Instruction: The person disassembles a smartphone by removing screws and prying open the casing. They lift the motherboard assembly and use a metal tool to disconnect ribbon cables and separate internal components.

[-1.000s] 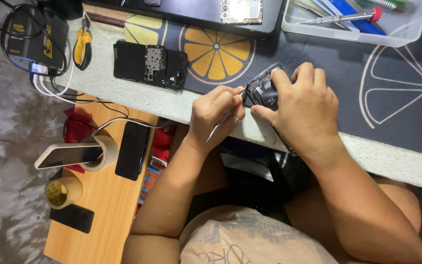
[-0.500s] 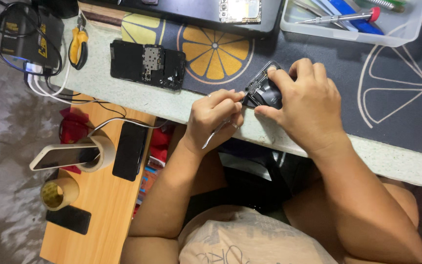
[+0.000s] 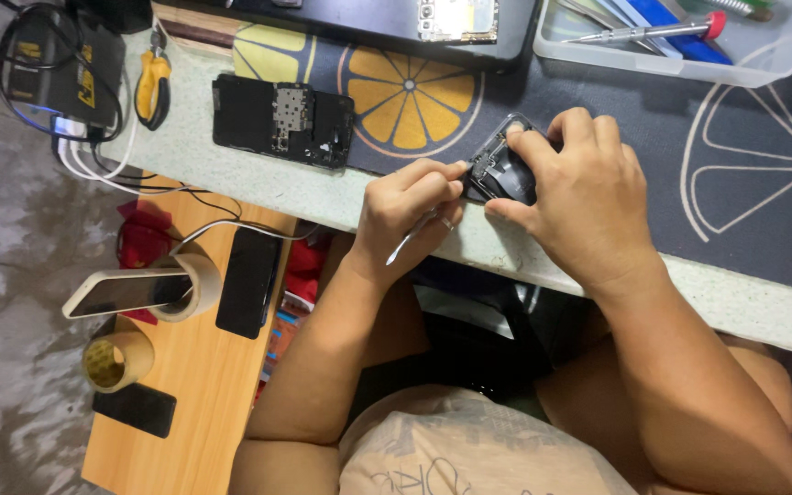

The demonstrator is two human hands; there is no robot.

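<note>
My right hand (image 3: 584, 197) grips a small dark opened phone (image 3: 503, 170) and holds it tilted at the near edge of the dark mat with orange-slice prints (image 3: 414, 101). My left hand (image 3: 410, 206) is closed on a thin metal tool (image 3: 412, 242). Its fingertips press against the phone's left side, and the tool's free end points down toward my lap. My right fingers hide most of the phone.
Another opened black phone (image 3: 281, 119) lies to the left on the pale tabletop (image 3: 323, 188). Yellow-handled pliers (image 3: 151, 84) and a black box with cables (image 3: 57, 73) sit far left. A clear tray (image 3: 781, 66) holds screwdrivers. A wooden side table (image 3: 185, 385) carries tape rolls and phones.
Both hands stay on the small phone. My left hand has shifted slightly against its edge, and the view has drifted a little.
</note>
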